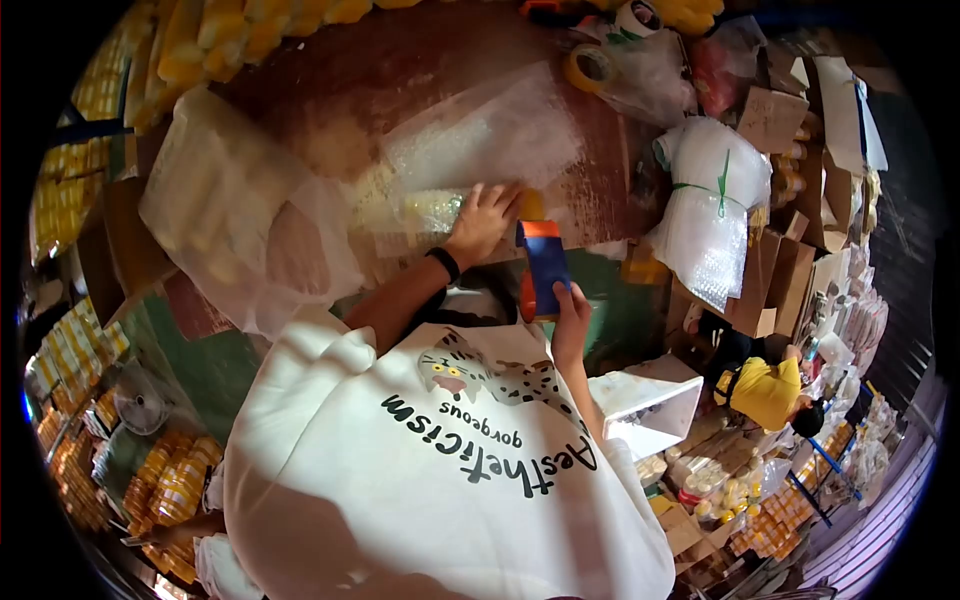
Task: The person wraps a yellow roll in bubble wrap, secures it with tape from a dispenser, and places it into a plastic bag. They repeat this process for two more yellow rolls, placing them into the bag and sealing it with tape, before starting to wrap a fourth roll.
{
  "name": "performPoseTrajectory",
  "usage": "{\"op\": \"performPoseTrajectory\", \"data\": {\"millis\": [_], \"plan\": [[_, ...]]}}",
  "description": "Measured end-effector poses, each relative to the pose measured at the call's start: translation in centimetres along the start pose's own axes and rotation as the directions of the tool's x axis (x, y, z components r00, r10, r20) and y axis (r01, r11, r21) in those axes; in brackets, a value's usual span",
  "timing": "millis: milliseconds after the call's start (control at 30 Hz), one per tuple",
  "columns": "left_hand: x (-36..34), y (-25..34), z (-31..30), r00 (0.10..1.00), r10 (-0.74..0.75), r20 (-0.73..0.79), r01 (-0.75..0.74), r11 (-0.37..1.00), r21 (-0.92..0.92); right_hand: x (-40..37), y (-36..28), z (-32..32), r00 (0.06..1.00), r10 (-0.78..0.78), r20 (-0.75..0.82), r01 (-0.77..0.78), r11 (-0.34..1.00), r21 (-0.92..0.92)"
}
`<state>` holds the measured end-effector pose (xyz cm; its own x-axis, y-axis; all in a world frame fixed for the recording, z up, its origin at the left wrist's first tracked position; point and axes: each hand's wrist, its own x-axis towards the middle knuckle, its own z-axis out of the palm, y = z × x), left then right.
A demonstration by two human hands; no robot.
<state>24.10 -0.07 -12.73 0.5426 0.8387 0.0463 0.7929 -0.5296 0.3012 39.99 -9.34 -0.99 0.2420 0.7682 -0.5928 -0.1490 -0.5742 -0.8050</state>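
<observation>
Head camera: my left hand (483, 222) lies flat, fingers spread, on the bubble-wrapped bundle (430, 208), apparently pinning its loose wrap to the brown table (330, 90). My right hand (570, 322) clasps the blue tape dispenser (541, 268) just beside it.

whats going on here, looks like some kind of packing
The person wearing the camera presses the left hand flat on a bubble-wrapped parcel lying on the brown table. The right hand grips a blue and orange tape dispenser, held just beside the left hand at the parcel's near edge. A larger bubble-wrap bundle tied with green sits off to the right, and another person in a yellow shirt is further off on that side.
</observation>
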Motion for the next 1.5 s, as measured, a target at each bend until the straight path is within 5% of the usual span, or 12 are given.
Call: {"op": "performPoseTrajectory", "data": {"millis": [200, 400, 467, 700, 800, 900, 967, 1233, 1333, 1433, 1500], "plan": [[0.0, -0.3, 0.8, 0.997, 0.057, 0.061, -0.051, 0.994, -0.091, -0.8, 4.2, -1.3, 0.997, -0.075, -0.03, 0.073, 0.995, -0.061], [-0.2, -0.2, 0.8, 0.99, 0.117, 0.079, -0.118, 0.993, 0.008, -0.4, 9.0, -1.0, 0.981, -0.157, -0.111, 0.138, 0.977, -0.162], [-0.4, -0.3, 1.0, 0.986, 0.126, 0.113, -0.136, 0.987, 0.088, 0.1, 9.4, -0.8, 0.964, -0.213, -0.156, 0.161, 0.943, -0.29], [-2.9, -3.2, 0.8, 0.978, 0.19, -0.083, -0.127, 0.866, 0.484, 4.1, 11.1, -0.2, 0.959, -0.253, -0.128, 0.233, 0.961, -0.151], [-0.5, -4.4, 0.1, 0.988, -0.034, 0.151, 0.008, 0.985, 0.171, 6.2, 7.5, 0.9, 0.964, -0.236, -0.124, 0.217, 0.964, -0.151], [1.1, -6.0, 0.7, 0.972, -0.076, 0.221, 0.058, 0.994, 0.087, 6.8, 6.3, 1.4, 0.941, -0.319, -0.109, 0.289, 0.931, -0.224], [1.7, -6.9, 0.8, 0.969, -0.072, 0.238, 0.062, 0.997, 0.049, 5.9, 9.0, 1.2, 0.913, -0.383, -0.139, 0.343, 0.906, -0.248], [5.6, -10.5, -0.6, 0.863, 0.096, 0.496, 0.06, 0.955, -0.289, 6.0, 14.8, -1.2, 0.976, -0.19, -0.105, 0.166, 0.965, -0.204], [5.6, -11.1, -1.3, 0.909, 0.089, 0.407, 0.084, 0.919, -0.386, 9.5, 15.4, -0.7, 0.963, -0.237, -0.126, 0.205, 0.952, -0.226], [3.4, -10.3, -1.9, 0.997, 0.048, 0.066, -0.038, 0.988, -0.149, 8.9, 11.1, 0.5, 0.932, -0.329, -0.15, 0.278, 0.918, -0.283], [1.8, -9.0, -0.8, 0.998, -0.021, 0.054, 0.017, 0.997, 0.075, 8.8, 8.7, 1.4, 0.918, -0.371, -0.138, 0.303, 0.884, -0.357]]}}
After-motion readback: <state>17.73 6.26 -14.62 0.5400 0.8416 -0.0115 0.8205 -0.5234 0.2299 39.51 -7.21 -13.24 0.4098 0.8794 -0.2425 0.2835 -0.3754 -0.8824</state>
